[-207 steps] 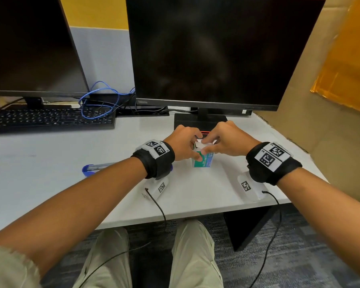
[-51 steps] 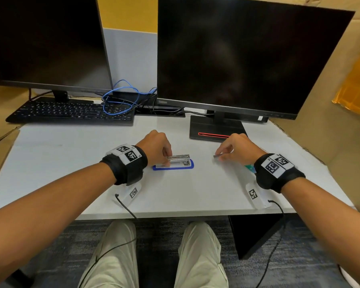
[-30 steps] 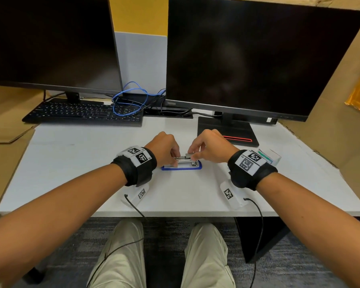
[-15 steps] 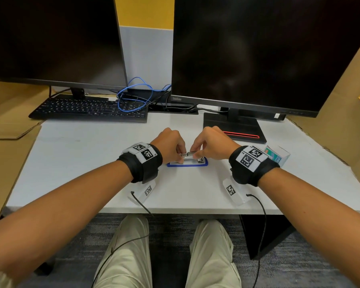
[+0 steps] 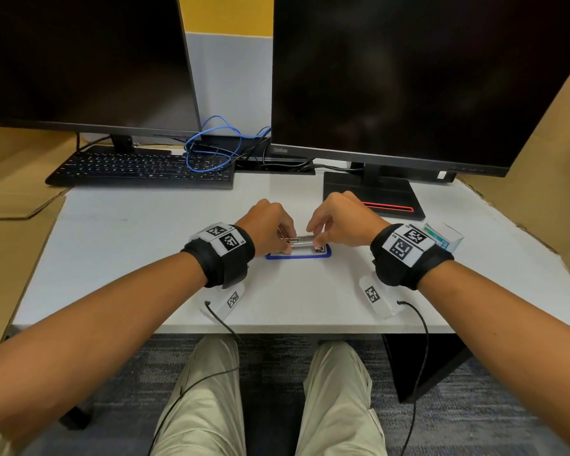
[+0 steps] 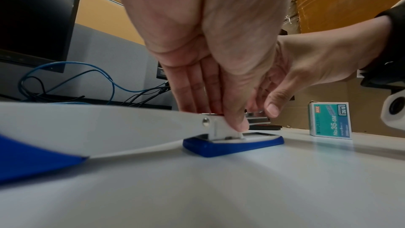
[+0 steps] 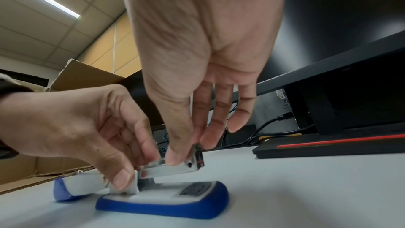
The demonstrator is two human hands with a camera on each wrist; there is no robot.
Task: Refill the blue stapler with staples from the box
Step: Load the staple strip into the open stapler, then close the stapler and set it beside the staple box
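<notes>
The blue stapler (image 5: 298, 255) lies opened flat on the white desk (image 5: 139, 245), its white-and-blue lid (image 6: 109, 127) swung out to the left. Its metal magazine (image 7: 173, 168) is tilted up above the blue base (image 7: 166, 205). My left hand (image 5: 285, 241) grips the white hinge bracket, thumb (image 7: 122, 179) pressing on it. My right hand (image 7: 186, 152) pinches the magazine's front end between thumb and forefinger. I cannot make out a staple strip under those fingers. The teal staple box (image 5: 443, 236) stands to the right, behind my right wrist.
Two dark monitors (image 5: 408, 77) stand at the back, the right one's base (image 5: 372, 195) just beyond my hands. A black keyboard (image 5: 142, 167) and blue cable (image 5: 211, 146) lie at the back left. Cardboard (image 5: 524, 192) borders both sides of the desk.
My right hand came in from the right with a staple strip and now pinches the magazine's front. The left hand stayed on the hinge. Over the last half second the hands barely moved.
</notes>
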